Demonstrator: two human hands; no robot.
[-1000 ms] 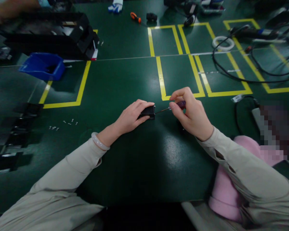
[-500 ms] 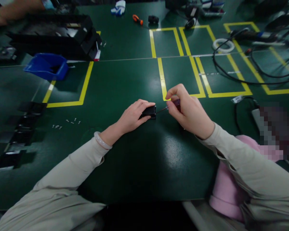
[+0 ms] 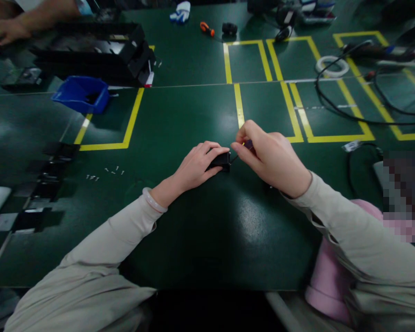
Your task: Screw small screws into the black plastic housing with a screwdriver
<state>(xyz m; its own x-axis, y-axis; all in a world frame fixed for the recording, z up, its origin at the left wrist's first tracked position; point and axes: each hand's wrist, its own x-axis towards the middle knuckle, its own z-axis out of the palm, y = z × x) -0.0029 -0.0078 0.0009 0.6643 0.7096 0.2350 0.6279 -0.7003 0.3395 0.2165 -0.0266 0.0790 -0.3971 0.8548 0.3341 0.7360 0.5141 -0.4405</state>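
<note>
On the green table, my left hand (image 3: 202, 167) grips a small black box-shaped part (image 3: 223, 160) between thumb and fingers. My right hand (image 3: 268, 154) is closed round the dark handle of a screwdriver (image 3: 249, 145), whose thin shaft slants down to the right end of the black part. My palm and fingers hide most of the handle. Where exactly the tip meets the part is too small to make out. Several small screws (image 3: 113, 172) lie loose to the left of my left hand.
A blue bin (image 3: 83, 93) stands at left before black housings (image 3: 90, 53). Black parts (image 3: 48, 182) line the left side. An orange screwdriver (image 3: 207, 29) lies at the back, a white ring (image 3: 332, 67) and black cables (image 3: 349, 115) at right. Another person's hand (image 3: 8, 31) is far left.
The whole view has shifted, so table items appear further right. My right hand and the screwdriver are slightly closer to the black part. My left hand keeps its hold.
</note>
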